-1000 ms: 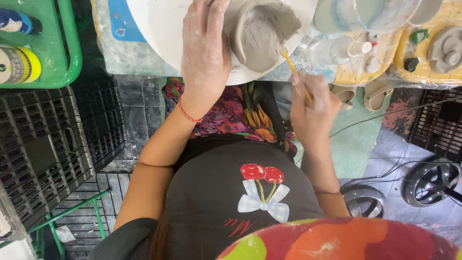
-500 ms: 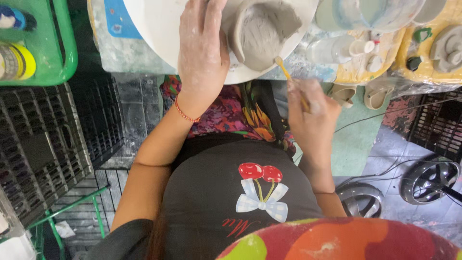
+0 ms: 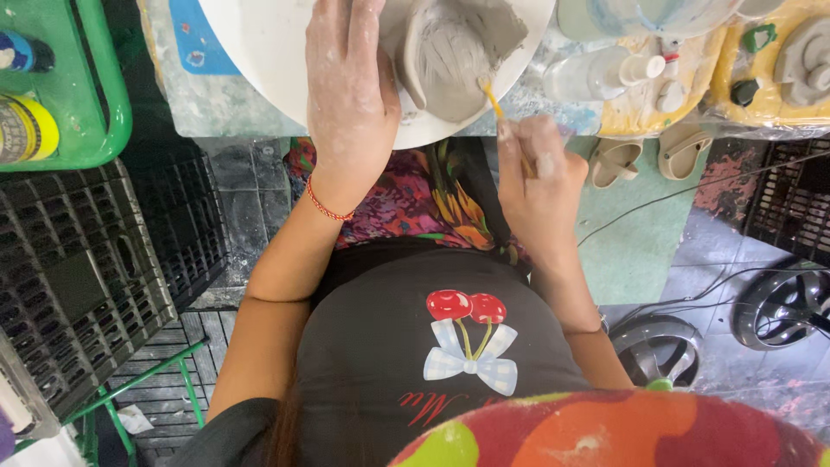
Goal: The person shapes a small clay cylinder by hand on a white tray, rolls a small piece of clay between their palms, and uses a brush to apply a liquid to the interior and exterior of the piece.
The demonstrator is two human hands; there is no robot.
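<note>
Left hand (image 3: 350, 95), clay-dusted, lies flat on the white round board (image 3: 259, 52), fingers together against the left side of the grey clay piece (image 3: 454, 56), steadying it. Right hand (image 3: 540, 177) has fingers clamped on a thin wooden tool (image 3: 494, 102), tip touching the clay's lower right edge. The clay sits on the board on the tabletop (image 3: 173, 95). Risk: pressing too hard could gouge or dent the soft wall; a slip of the steadying hand could shift it. The clay looks wet, scored, hollowed like 1 rough cup.
</note>
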